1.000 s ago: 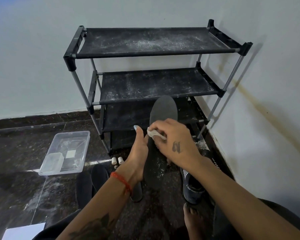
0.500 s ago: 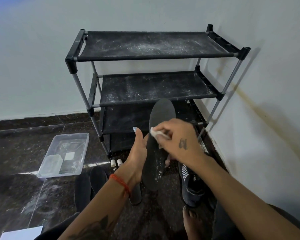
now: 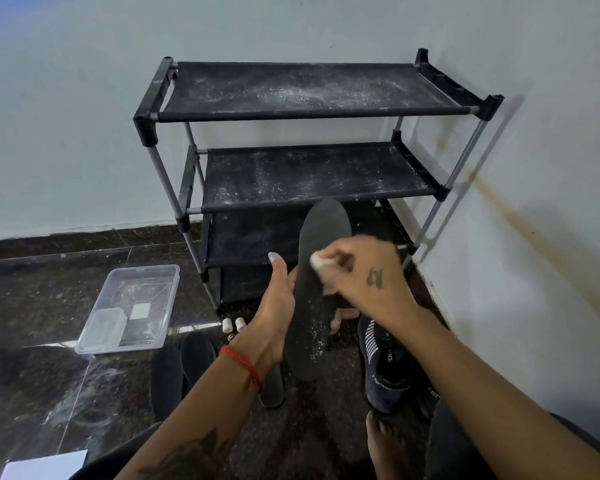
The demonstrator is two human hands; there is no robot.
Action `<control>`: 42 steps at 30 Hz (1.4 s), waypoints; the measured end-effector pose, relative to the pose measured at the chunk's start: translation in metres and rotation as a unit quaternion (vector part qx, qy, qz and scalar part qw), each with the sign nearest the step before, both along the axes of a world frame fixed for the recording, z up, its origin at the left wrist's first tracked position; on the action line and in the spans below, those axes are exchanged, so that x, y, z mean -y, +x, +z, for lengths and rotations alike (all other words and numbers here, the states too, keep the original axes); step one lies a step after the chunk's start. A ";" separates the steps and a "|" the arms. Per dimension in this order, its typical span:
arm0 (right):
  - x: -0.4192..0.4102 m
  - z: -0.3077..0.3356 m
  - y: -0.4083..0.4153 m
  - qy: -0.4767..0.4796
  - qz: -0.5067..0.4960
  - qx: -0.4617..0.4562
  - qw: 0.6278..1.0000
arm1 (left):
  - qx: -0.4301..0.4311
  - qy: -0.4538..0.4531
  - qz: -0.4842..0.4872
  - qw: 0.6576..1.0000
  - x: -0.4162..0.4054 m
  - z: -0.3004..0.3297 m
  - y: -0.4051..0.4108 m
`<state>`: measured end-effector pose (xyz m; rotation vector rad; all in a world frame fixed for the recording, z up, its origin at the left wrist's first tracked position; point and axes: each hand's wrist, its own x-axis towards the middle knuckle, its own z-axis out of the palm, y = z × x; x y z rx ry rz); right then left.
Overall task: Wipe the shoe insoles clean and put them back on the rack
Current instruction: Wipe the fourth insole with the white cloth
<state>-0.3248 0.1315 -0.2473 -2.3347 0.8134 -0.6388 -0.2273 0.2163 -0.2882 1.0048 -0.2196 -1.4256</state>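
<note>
My left hand [image 3: 274,306] holds a long black insole [image 3: 321,271] upright from behind, fingers wrapped round its lower half, thumb raised. White dust speckles the insole's lower part. My right hand [image 3: 364,271] pinches a small white wipe [image 3: 318,261] and presses it against the insole's middle. Behind stands the black shoe rack [image 3: 305,174], its fabric shelves dusted white. More dark insoles [image 3: 184,368] lie on the floor below my left wrist.
A clear plastic tub [image 3: 132,306] sits on the dark floor at left. Two small white caps [image 3: 232,323] lie by the rack's foot. A dark sneaker [image 3: 385,368] lies at right near my bare foot [image 3: 381,441]. White wall closes the right side. White paper [image 3: 45,465] at bottom left.
My right hand has slid the wipe up the insole, blurring with motion. The view has tilted slightly; the insole stays in my left hand.
</note>
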 end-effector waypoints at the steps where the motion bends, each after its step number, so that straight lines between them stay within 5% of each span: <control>1: -0.012 0.000 0.003 0.050 0.044 0.000 0.998 | 0.004 0.010 0.008 1.000 0.000 0.000 0.002; 7: -0.028 -0.014 0.009 -0.034 0.090 -0.012 0.995 | 0.062 0.068 0.053 0.994 -0.002 -0.003 0.009; 12: 0.010 -0.012 -0.006 -0.096 -0.040 -0.097 0.990 | -0.015 0.008 0.026 1.000 -0.002 0.000 0.000; 15: 0.018 -0.007 -0.010 -0.079 -0.097 -0.032 0.992 | -0.028 -0.007 0.025 0.999 -0.001 -0.001 0.002; 19: -0.026 -0.001 -0.002 0.089 0.055 0.034 0.994 | 0.001 0.028 0.066 0.997 -0.001 -0.004 0.008; 22: -0.043 -0.014 0.004 0.019 0.093 0.006 0.995 | 0.007 0.054 0.093 0.994 -0.002 -0.006 0.011; 30: 0.004 -0.011 -0.008 -0.111 -0.030 -0.099 0.988 | -0.034 0.087 0.035 0.995 -0.001 0.007 -0.002; 33: 0.017 -0.006 -0.015 -0.101 -0.091 -0.069 0.988 | -0.047 0.080 0.056 0.994 -0.001 0.009 0.000; 38: -0.030 -0.002 -0.004 0.068 0.079 0.002 0.995 | -0.070 0.076 0.065 0.992 -0.005 0.007 0.005; 42: -0.040 -0.013 0.003 0.043 0.088 -0.013 0.995 | -0.070 0.074 0.066 0.993 -0.006 0.007 0.007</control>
